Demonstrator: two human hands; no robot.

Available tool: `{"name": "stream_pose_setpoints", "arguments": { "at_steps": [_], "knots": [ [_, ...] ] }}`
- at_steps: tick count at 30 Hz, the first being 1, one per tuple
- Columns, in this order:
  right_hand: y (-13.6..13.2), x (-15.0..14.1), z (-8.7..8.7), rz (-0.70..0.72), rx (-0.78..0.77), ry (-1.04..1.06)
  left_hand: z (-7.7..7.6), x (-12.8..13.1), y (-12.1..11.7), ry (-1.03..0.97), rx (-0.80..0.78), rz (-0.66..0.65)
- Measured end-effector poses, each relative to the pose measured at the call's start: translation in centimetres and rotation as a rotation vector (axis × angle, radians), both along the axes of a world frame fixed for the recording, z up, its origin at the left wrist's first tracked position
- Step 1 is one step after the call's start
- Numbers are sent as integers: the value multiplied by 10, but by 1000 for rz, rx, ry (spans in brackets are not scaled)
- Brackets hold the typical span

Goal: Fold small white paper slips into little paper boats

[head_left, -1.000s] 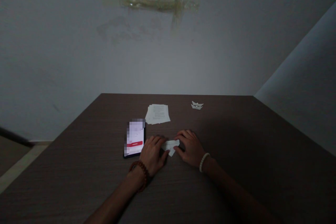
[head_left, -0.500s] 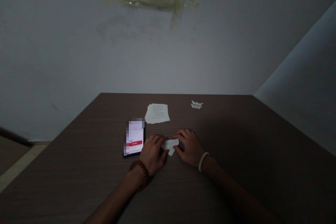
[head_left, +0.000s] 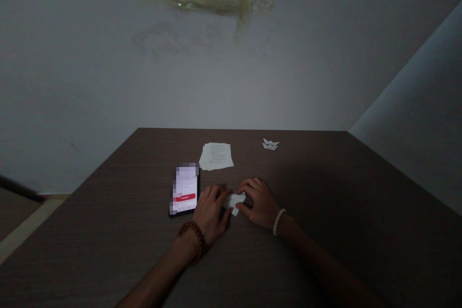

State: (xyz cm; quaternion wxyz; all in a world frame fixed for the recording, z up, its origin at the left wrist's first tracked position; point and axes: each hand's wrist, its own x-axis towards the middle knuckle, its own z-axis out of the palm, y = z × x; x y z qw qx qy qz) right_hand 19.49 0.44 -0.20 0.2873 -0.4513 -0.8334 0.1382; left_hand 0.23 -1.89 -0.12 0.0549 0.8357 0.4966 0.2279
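A small folded piece of white paper [head_left: 235, 200] lies between my hands, low over the table, its lower part coming to a point. My left hand [head_left: 211, 209], with a brown bead bracelet at the wrist, grips the paper's left end between thumb and fingers. The right end is pinched by my right hand [head_left: 258, 202], which has a pale bead bracelet at the wrist. My fingertips cover both ends of the paper.
Left of my left hand a phone [head_left: 186, 190] with a lit screen rests on the dark wooden table [head_left: 151, 260]. Behind it lies a stack of printed paper sheets [head_left: 216, 156]. Two folded paper boats [head_left: 270, 144] sit toward the back right. A wall [head_left: 231, 82] rises behind the table.
The folded paper has shifted shape slightly: its upper strip looks less straight and its point sits a little lower. My left hand has moved slightly to the right.
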Motion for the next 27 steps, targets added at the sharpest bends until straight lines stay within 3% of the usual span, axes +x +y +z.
{"name": "stream_pose_setpoints", "arguments": {
  "at_steps": [27],
  "knots": [
    [9, -2, -9, 90, 0, -40, -3, -6, 9, 0, -40, -29]
  ]
}}
